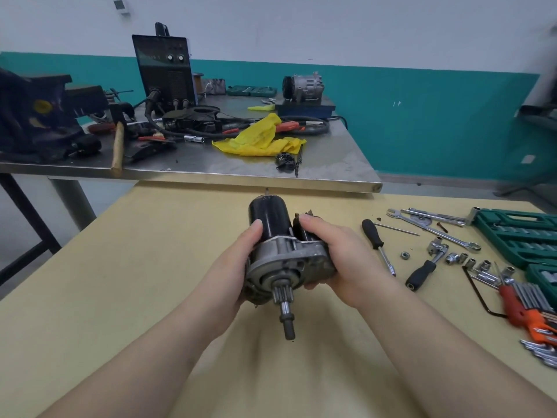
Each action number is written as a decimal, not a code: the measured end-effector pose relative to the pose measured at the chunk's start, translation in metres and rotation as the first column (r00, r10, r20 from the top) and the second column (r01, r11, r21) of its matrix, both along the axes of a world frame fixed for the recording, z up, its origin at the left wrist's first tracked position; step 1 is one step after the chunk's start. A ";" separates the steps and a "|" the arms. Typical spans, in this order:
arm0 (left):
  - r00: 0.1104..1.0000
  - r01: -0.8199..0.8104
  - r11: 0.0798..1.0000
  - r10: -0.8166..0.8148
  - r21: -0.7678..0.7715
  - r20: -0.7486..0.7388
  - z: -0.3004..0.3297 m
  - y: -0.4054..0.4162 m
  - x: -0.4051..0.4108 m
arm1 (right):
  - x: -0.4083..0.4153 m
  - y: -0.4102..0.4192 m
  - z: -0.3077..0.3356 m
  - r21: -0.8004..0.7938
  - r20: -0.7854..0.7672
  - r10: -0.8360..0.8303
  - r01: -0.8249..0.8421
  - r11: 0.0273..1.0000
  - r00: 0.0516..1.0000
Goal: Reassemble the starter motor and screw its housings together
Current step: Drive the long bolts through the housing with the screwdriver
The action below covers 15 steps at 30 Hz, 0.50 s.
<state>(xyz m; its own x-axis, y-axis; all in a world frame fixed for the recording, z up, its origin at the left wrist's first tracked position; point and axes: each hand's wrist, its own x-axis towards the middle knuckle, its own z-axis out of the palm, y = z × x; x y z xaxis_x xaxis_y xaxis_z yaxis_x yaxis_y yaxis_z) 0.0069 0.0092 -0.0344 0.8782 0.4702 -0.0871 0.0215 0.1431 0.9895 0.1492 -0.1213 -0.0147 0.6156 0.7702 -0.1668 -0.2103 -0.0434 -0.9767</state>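
Centre: starter motor above near table
Right: screwdriver, socket case
Far: steel bench carrying welder

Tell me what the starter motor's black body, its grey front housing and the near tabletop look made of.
Black body: probably painted steel, given its glossy sheen. Front housing: looks like cast aluminium, dull grey and rough-surfaced. Near tabletop: appears to be laminate or painted board, a uniform matte beige.

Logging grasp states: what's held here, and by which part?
The starter motor, held in both hands above the table: left hand grips the black cylindrical body, right hand grips the solenoid side and grey nose housing. The shaft end is free.
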 end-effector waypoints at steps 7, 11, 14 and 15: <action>0.997 -0.046 0.981 0.032 0.190 0.072 -0.024 0.010 0.005 | 0.007 -0.002 -0.014 0.095 -0.282 -0.096 0.128 0.987 0.955; 0.987 -0.153 0.833 0.151 0.532 0.048 -0.037 0.009 0.000 | 0.018 -0.005 -0.019 0.131 -0.345 -0.171 0.228 0.965 0.923; 0.975 0.023 0.647 0.155 0.762 -0.161 -0.040 0.019 0.001 | 0.028 -0.009 -0.023 0.110 -0.381 -0.210 0.270 0.957 0.900; 0.956 0.095 0.545 0.183 0.833 -0.228 -0.041 0.021 0.001 | 0.030 -0.010 -0.024 0.101 -0.394 -0.221 0.282 0.954 0.892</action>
